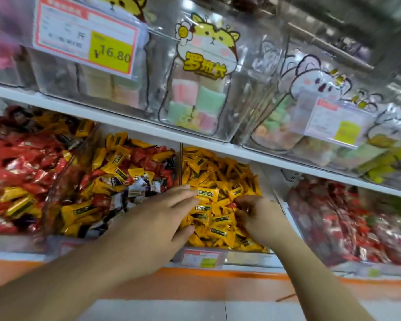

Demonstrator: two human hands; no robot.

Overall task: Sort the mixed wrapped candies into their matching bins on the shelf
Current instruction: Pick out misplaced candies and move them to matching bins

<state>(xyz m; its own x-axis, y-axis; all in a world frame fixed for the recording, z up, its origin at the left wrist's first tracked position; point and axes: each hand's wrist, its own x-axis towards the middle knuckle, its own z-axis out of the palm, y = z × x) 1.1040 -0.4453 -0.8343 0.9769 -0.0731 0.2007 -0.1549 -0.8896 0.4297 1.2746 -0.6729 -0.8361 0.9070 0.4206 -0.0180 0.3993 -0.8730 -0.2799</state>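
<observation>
My left hand (160,216) lies with its fingers spread and straight on the near left part of a bin of yellow wrapped candies (220,179). My right hand (259,216) is in the same bin, its fingers curled down around a small red wrapped candy (232,205) among the yellow ones. To the left, a mixed bin (116,181) holds yellow, red and dark-and-white candies together. Further left is a bin of mostly red candies (16,167). Another bin of red candies (347,225) stands on the right.
Clear dividers separate the bins. A price label (200,258) is clipped to the yellow bin's front. The white shelf board (130,122) above carries clear tubs of pastel sweets with cartoon stickers and a 16.80 price tag (86,40). An orange strip and floor lie below.
</observation>
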